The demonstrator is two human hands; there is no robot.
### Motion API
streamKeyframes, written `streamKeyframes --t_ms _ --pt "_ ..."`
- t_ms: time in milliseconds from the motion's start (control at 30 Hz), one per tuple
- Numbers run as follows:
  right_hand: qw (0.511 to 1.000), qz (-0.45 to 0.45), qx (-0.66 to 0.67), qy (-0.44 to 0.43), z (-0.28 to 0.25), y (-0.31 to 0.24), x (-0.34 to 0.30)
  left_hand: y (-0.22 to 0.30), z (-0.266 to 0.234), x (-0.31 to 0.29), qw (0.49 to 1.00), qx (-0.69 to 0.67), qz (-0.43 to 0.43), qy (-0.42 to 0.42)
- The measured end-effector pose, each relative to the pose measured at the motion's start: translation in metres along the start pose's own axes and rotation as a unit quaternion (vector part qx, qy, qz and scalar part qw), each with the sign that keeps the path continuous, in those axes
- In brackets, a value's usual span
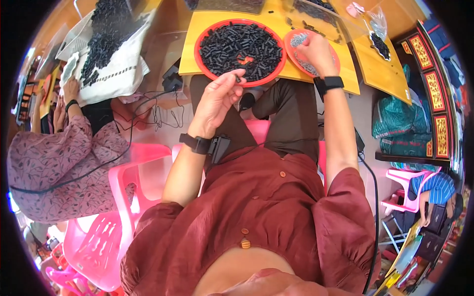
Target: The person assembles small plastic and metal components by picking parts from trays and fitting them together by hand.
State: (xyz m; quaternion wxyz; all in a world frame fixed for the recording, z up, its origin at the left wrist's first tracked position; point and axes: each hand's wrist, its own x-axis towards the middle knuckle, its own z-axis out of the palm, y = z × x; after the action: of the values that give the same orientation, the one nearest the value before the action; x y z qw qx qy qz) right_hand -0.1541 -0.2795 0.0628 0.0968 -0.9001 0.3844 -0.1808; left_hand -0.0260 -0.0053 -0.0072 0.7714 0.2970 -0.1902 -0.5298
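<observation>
A large red round tray (198,55) on the yellow table is heaped with short black tube-like pieces (237,42). At its near rim, my left hand (218,98) is closed, thumb and fingertips pinching a small black piece (239,79). To the right stands a smaller red dish (332,52) with small silver metal parts (298,39). Over that dish, my right hand (316,52) has its fingers bent together among the parts. What its fingertips hold is hidden by the hand.
Clear plastic bins (316,12) with more black pieces stand at the table's far side. At left, another person's hand (71,89) is near a white cloth (116,74) and a black heap. Cables (165,111) hang below the table; a pink chair (101,241) stands at left.
</observation>
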Motion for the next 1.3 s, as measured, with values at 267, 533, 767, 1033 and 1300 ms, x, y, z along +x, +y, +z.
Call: streamKeyframes --t_ms 267,533,767,1033,1300 --pt "0.914 -0.046 0.396 -0.072 -0.011 -0.101 -0.099 0.001 0.001 0.002 1.0 -0.015 0.006 -0.01" --pt "0.887 -0.065 0.451 -0.074 0.014 -0.123 -0.125 0.0 0.0 0.002 1.0 -0.005 0.012 0.005" --pt "0.887 -0.076 0.452 -0.046 0.014 -0.131 -0.13 -0.002 0.0 0.0 1.0 0.008 0.025 0.0" --pt "0.92 -0.128 0.363 0.071 0.026 -0.133 -0.132 -0.007 0.002 0.001 0.999 0.0 0.027 0.022" --pt "0.94 -0.168 0.288 0.067 0.017 -0.125 -0.11 -0.007 -0.004 0.004 0.997 -0.063 0.038 0.019"
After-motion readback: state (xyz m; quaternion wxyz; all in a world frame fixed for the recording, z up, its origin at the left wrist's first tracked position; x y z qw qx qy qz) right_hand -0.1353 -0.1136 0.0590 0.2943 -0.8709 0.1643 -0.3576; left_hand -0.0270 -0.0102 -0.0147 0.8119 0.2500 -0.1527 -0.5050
